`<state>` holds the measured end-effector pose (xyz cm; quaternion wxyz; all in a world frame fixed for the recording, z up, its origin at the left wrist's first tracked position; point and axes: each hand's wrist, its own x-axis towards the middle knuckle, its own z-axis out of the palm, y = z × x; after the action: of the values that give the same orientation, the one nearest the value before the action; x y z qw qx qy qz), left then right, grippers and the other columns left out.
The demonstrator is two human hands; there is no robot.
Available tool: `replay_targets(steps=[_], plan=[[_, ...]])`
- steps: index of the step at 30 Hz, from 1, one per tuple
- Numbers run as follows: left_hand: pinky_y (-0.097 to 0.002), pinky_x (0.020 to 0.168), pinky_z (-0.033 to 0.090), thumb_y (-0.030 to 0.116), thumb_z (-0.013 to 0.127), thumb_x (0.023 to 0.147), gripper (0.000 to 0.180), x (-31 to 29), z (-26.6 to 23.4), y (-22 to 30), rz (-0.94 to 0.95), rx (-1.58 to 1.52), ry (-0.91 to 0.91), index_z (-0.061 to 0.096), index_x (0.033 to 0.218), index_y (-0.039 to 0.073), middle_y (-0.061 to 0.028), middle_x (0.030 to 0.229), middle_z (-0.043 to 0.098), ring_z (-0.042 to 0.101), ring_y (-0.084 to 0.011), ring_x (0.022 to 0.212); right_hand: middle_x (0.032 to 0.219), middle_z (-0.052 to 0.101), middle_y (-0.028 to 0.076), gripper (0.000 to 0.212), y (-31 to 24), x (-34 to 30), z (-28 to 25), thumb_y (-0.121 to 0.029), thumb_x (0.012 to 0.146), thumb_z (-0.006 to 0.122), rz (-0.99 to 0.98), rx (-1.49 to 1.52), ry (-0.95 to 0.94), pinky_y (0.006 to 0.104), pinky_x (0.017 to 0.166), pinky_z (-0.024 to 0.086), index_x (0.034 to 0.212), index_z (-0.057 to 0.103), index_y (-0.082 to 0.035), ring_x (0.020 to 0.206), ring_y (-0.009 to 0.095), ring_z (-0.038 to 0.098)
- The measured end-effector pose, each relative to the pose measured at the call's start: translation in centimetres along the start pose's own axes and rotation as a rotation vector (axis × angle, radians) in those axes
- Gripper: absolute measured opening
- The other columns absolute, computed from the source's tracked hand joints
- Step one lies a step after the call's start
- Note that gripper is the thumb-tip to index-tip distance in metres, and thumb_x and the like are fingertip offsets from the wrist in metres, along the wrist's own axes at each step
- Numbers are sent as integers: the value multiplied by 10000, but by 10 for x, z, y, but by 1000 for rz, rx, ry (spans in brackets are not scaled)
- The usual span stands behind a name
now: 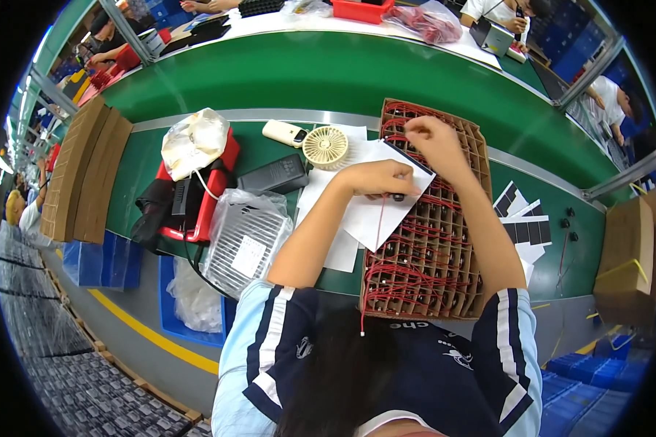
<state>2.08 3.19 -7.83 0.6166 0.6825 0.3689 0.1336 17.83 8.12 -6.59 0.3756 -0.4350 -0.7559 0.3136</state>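
My left hand (383,179) is curled over a white sheet (361,211). Its fingers close on a small black round part (398,197), from which a thin red wire (381,222) seems to hang over the paper. Above the far part of a cardboard divider box (477,156), my right hand (431,140) is bent with its fingertips together; whatever they pinch is too small or hidden to make out. Many cells of the box hold small black parts with red wires (397,288). One wire with a white plug hangs over the near edge of the box.
Left of the papers are a cream handheld fan (326,148), a black power bank (273,175), a red bin (229,153) and a plastic-wrapped pack (249,244). Sheets with black squares (525,229) and loose black parts (572,226) lie right. Co-workers sit across the green partition (313,84).
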Motion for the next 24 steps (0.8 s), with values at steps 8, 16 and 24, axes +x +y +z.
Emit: replay_targets(steps=[8,16,24], plan=[[-203,324,254,374,580,778,347,11,-2,-22,-72,-73,-79,455,666,70,36,496,385,334,-50,368,789,546,190,166,33,22,57,-137,713,582,-59,-443,-99,416,685,444,794,580,7,755,363,539],[-182,294,178,352,536,823,281,5,-4,-22,-86,-290,-150,475,819,77,52,515,335,258,-32,350,754,564,151,148,31,13,55,-156,691,605,-13,-539,-141,398,646,456,669,580,-12,704,308,561],[-180,284,165,353,518,832,295,14,-16,-35,-116,-343,-192,490,870,62,39,541,355,243,-31,342,762,566,168,157,40,23,66,-143,706,550,-71,-658,-102,419,641,465,681,589,7,677,325,566]])
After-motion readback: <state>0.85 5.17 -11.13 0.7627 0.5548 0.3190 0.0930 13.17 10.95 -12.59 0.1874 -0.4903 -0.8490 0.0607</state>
